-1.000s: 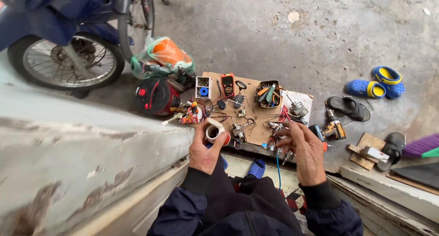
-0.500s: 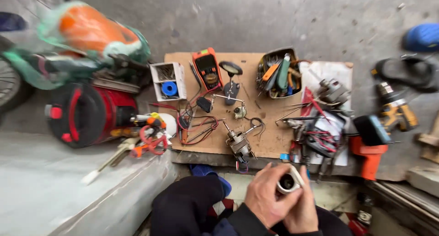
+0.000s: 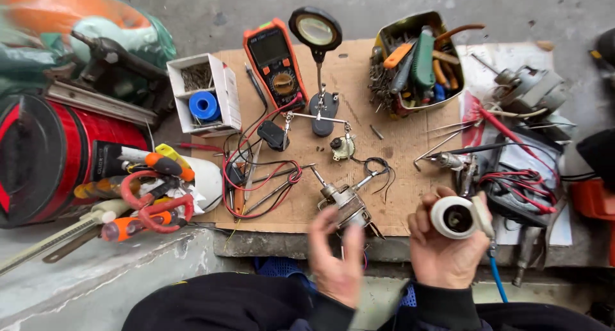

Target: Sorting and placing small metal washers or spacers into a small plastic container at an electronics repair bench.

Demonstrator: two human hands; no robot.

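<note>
My right hand (image 3: 444, 253) holds a small white round part (image 3: 453, 217) with a dark hollow centre, lifted just over the near edge of the cardboard sheet (image 3: 384, 145). My left hand (image 3: 336, 257) is blurred, fingers apart and holding nothing, right below a small metal motor-like part (image 3: 346, 203) with a shaft and black wires. Behind that stand a magnifier on a clip stand (image 3: 317, 62) and an orange multimeter (image 3: 275, 62) with red and black leads.
A tin of screwdrivers and tools (image 3: 416, 62) sits at the back right, a white box with a blue spool (image 3: 204, 97) at the back left. A red canister (image 3: 57, 158) and pliers (image 3: 154, 203) lie left. More motors and red wires (image 3: 519, 171) lie right.
The camera has come much closer to the bench. My hands have separated: the white round part is now in my right hand alone, and my left hand has moved left toward the metal part.
</note>
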